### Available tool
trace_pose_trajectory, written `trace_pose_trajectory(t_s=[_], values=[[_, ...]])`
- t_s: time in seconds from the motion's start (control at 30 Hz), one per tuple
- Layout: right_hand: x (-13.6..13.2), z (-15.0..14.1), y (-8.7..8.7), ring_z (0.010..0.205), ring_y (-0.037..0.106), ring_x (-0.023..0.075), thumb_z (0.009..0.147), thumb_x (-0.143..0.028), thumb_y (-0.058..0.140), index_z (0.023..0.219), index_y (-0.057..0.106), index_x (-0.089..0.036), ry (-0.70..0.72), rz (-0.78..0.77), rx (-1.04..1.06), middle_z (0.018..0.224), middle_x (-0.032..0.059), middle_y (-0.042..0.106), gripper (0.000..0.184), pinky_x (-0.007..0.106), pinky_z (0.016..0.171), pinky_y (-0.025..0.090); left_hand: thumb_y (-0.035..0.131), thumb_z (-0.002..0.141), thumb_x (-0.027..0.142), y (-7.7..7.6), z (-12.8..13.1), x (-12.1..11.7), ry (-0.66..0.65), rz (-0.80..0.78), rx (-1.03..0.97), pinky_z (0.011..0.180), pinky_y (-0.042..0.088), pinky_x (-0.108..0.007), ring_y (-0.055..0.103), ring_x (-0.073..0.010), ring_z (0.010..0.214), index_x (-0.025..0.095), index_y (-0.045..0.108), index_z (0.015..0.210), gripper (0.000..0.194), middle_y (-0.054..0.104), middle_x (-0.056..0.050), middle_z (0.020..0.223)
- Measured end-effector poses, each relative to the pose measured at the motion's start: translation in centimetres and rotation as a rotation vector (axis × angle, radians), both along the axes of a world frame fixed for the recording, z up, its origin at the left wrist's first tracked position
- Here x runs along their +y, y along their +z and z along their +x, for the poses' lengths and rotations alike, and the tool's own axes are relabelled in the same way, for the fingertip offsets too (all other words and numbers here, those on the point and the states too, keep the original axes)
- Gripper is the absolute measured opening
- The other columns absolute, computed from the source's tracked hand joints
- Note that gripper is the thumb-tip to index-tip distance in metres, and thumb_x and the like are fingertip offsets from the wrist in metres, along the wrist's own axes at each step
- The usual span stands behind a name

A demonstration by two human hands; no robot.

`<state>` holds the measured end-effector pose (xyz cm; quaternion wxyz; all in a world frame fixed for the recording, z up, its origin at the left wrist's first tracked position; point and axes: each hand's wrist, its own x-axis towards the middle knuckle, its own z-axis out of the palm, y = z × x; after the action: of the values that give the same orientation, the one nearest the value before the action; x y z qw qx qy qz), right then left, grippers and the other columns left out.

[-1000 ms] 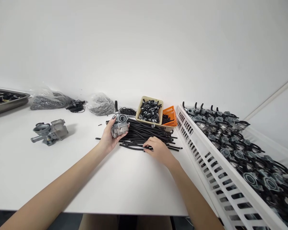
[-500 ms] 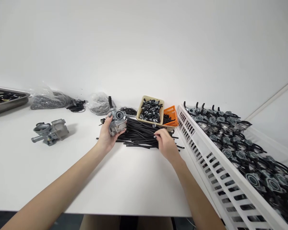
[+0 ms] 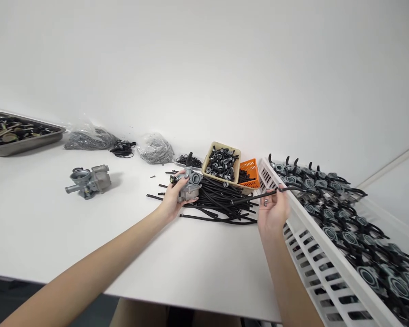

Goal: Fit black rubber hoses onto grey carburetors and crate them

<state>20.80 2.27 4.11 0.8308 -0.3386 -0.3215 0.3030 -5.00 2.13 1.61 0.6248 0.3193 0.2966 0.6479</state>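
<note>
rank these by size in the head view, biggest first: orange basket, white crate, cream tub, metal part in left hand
White crate
Cream tub
Orange basket and metal part: too alike to rank

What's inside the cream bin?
The cream bin holds heaped black-and-grey pieces, some ending in rings; the heap hides its floor, so anything beneath cannot be seen.

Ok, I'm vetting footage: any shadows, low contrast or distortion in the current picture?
Head view throughout: faint shadow right of the unheld grey metal carburetor; piled black rubber hoses partly merge, dark on dark; white slotted plastic crate seems stretched lower right.
</note>
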Motion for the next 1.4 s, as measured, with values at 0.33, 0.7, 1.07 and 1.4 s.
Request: trace_pose_trajectory(t_s=[0.33, 0.7, 1.07, 1.4], values=[[-1.5, -6.8, -2.7, 0.065, 0.061, 0.0095, 0.076, -0.027, 0.071, 0.099, 0.054, -0.024, 0.485, -0.113, -0.061, 0.086, -0.0021, 0.066, 0.029, 0.026, 0.065, 0.051, 0.077, 0.073, 0.036, -0.1, 0.8, -0.8, 0.001, -0.021, 0.002, 0.061, 0.062, -0.033, 0.071, -0.022, 0.082, 0.027, 0.053, 0.118, 0.052, 0.068, -0.005, 0.103], [-1.7, -8.5, -4.7, 0.088, 0.061, 0.0183, 0.079, -0.04, 0.067, 0.075, 0.064, -0.019, 0.503, -0.149, -0.493, 0.102, 0.0071, 0.066, 0.021, 0.029, 0.073, 0.051, 0.078, 0.07, 0.038, 0.3, 1.5, -1.7, -0.003, -0.024, 0.05, 0.052, 0.06, -0.031, 0.069, -0.0205, 0.073, 0.027, 0.051, 0.125, 0.062, 0.068, -0.004, 0.101], [-2.2, -8.9, -4.1, 0.107, 0.065, 0.0227, 0.08, -0.043, 0.068, 0.071, 0.05, -0.022, 0.738, -0.189, -0.34, 0.09, 0.0019, 0.069, 0.029, 0.04, 0.102, 0.043, 0.078, 0.07, 0.038, 0.4, 1.4, -1.8, 0.02, -0.006, 0.04, 0.051, 0.058, -0.029, 0.068, -0.0217, 0.076, 0.027, 0.052, 0.123, 0.06, 0.068, -0.005, 0.1], [-2.8, -9.1, -4.0, 0.074, 0.056, 0.0141, 0.085, -0.047, 0.062, 0.071, 0.041, -0.022, 0.737, -0.13, -0.517, 0.07, -0.0031, 0.052, 0.036, 0.03, 0.08, 0.043, 0.079, 0.067, 0.038, 0.6, 1.5, -1.9, 0.086, 0.002, 0.067, 0.045, 0.055, -0.025, 0.065, -0.0178, 0.068, 0.026, 0.052, 0.124, 0.063, 0.065, -0.003, 0.093]])
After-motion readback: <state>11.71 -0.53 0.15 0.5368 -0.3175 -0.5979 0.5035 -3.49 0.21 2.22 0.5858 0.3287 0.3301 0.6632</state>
